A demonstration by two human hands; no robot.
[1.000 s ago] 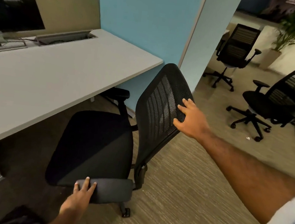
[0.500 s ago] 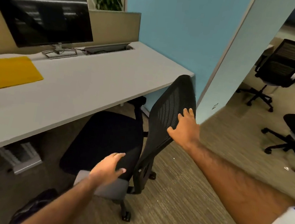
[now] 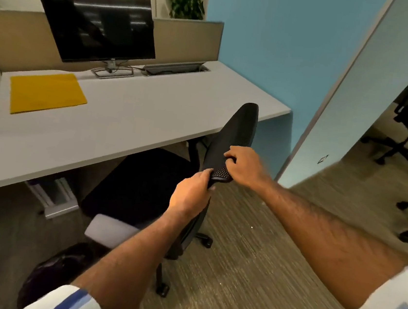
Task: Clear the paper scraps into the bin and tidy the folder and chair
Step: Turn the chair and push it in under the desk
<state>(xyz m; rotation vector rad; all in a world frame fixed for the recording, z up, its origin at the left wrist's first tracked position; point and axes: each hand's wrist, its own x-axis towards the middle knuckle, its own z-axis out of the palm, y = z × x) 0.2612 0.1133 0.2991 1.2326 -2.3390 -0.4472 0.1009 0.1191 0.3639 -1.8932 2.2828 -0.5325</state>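
Note:
A black office chair [image 3: 143, 185] with a mesh back stands at the white desk [image 3: 130, 120], its seat partly under the desk edge. My left hand [image 3: 191, 193] grips the near corner of the mesh backrest from the left. On the same top edge, my right hand [image 3: 244, 168] holds the backrest with curled fingers from the right. A yellow folder [image 3: 46, 93] lies flat at the desk's far left. No paper scraps or bin show.
A dark monitor [image 3: 98, 28] stands at the back of the desk before a beige divider [image 3: 185, 40]. A blue wall [image 3: 286, 49] and pale partition [image 3: 357, 95] bound the right. Other black chairs [image 3: 402, 141] stand on the carpet beyond. A dark bag [image 3: 57, 269] lies on the floor.
My left hand left the chair's armrest and rose to grip the backrest beside my right hand. The chair has swung toward the desk, and my view turned left, showing monitor and folder.

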